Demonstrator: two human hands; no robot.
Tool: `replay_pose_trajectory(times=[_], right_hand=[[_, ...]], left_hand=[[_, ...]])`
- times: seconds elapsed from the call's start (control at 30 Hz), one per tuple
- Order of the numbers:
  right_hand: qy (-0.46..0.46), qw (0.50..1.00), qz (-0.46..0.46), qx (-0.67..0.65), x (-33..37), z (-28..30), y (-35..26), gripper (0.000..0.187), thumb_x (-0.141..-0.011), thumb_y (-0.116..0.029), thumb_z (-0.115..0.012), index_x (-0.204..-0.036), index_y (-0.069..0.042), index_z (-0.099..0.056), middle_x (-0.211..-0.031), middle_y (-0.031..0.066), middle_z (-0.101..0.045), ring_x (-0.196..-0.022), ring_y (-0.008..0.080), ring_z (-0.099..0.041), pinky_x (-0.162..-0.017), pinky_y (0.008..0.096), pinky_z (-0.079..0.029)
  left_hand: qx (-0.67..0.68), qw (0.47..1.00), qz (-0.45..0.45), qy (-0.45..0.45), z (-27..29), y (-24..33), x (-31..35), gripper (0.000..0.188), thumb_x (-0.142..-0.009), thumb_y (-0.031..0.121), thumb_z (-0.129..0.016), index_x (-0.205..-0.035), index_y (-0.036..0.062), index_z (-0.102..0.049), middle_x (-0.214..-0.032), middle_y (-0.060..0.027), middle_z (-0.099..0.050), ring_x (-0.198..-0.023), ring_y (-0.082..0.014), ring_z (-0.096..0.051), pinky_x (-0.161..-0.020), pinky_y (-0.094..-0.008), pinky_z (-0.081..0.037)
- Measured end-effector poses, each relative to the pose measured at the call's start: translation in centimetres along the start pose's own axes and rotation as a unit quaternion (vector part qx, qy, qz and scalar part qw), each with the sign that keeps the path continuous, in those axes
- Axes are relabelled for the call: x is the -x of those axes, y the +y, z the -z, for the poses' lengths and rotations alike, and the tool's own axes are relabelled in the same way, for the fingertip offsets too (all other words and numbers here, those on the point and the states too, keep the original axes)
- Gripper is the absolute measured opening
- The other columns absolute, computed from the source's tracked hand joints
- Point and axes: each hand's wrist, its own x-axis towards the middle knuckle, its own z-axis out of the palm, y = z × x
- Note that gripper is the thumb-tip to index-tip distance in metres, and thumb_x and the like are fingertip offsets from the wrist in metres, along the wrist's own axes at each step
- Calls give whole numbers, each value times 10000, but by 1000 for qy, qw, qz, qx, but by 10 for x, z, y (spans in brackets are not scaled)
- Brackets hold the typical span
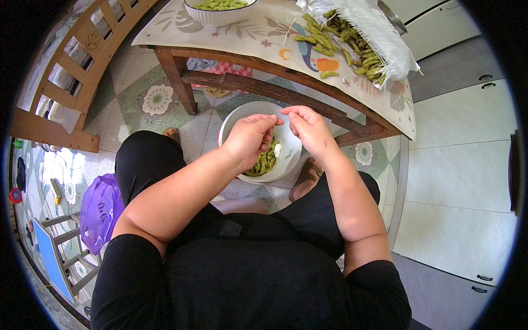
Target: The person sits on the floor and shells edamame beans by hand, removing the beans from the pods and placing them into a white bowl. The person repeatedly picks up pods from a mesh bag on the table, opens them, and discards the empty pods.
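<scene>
Left hand (pixel 254 136), partly hiding pods (pixel 266 164) at the basin's (pixel 290 152) near edge, and right hand (pixel 309 127) pinch narrowly; what they hold, I cannot tell.

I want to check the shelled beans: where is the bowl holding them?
In the head view, at the top, left of centre: the white bowl stands on the table, left of the pile of pods.

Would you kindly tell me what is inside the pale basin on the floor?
Green pods or shells and something small and white; the left hand covers part of the basin's inside.
</scene>
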Motion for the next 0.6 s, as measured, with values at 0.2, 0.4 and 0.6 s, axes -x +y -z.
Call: replay_pose_trajectory(times=[0.2,0.4,0.6], right_hand=[[4,948,-107,-300,5,1,-10,186,-841,-94,-401,-984,-47,-513,-668,-2,-477,-530,84,-413,-430,195,-297],[59,887,-148,-433,14,-16,-7,200,-849,-84,-386,-1020,-34,-476,-744,33,-508,-602,126,-479,-515,230,-395],[10,879,-155,-451,19,-20,-14,195,-866,-134,-404,-1009,-39,-496,-805,60,-548,-664,135,-527,-562,248,-440]], left_hand=[[-380,873,-306,-8,-11,-10,7,206,-739,167,-648,-890,32,-610,-609,48,-416,-562,-78,-431,-501,-220,-371],[-564,668,-485,-17,-22,-1,19,262,-586,145,-678,-843,124,-632,-745,-42,-573,-695,-225,-574,-573,-325,-465],[-545,661,-516,-20,-17,4,10,186,-651,118,-668,-833,107,-629,-661,-45,-531,-623,-186,-545,-552,-290,-442]])
